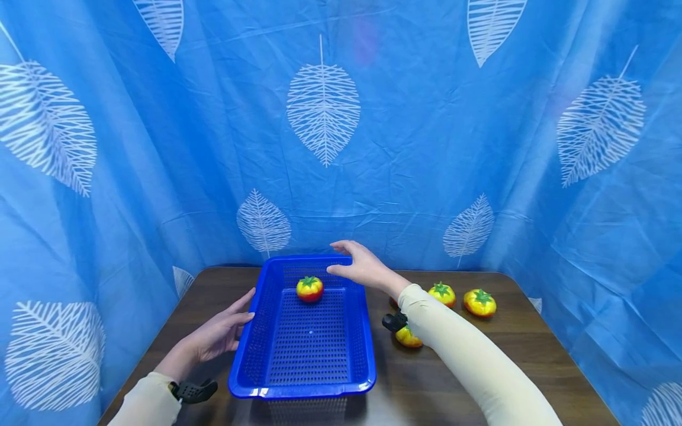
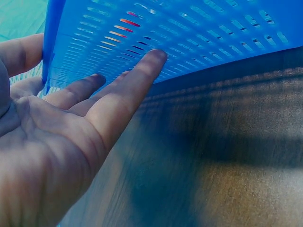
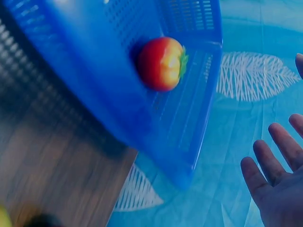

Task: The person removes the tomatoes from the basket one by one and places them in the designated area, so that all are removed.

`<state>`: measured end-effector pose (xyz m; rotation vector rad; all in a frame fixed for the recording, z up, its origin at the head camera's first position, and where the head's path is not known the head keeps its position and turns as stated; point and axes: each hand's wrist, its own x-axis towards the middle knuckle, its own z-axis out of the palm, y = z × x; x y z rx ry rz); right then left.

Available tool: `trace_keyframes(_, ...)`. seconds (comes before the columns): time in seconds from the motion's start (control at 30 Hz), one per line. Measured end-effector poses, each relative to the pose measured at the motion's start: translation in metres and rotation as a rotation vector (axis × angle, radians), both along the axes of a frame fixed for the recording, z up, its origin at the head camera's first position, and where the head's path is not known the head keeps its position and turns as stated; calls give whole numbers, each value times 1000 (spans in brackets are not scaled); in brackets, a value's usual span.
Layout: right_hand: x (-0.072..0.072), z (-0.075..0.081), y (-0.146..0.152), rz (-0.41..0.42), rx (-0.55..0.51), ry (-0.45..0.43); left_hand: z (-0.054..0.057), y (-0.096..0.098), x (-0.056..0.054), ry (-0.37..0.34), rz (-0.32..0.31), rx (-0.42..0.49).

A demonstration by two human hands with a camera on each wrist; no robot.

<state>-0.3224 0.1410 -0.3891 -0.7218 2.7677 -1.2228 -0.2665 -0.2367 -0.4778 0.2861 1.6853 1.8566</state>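
A blue plastic basket [image 1: 302, 391] with slotted walls and floor is in the middle of the head view. Inside, toward its far end, sits one red-and-yellow tomato-like fruit [image 1: 309, 291] with a green leafy top. My left hand [image 1: 217, 333] is at the basket's left side, fingers extended along the outer wall; the left wrist view has the fingertips [image 2: 154, 59] right at the slotted side. Over the far right corner of the basket, my right hand [image 1: 364, 267] is held with fingers spread and nothing in them. The right wrist view shows its fingers [image 3: 270, 161] apart from the basket.
Right of the basket, several similar fruits lie on the brown wooden table [image 1: 533, 367], including one fruit [image 1: 480, 303] farthest right and another fruit [image 1: 409, 338] partly behind the right sleeve [image 1: 469, 349]. A blue curtain [image 1: 399, 148] with white leaf prints hangs behind.
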Motion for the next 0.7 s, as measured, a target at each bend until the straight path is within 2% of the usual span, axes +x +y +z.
trace_keyframes(0.17, -10, -5, -25, 19, 15, -38, 0, -1, -2, 3, -5, 2)
trace_keyframes(0.43, -25, -20, -58, 31, 24, -115, -1, -2, -2, 10, 5, -7)
trace_keyframes(0.7, -28, -29, -77, -14, 58, -178, 0, -2, -5, 2, 3, 0)
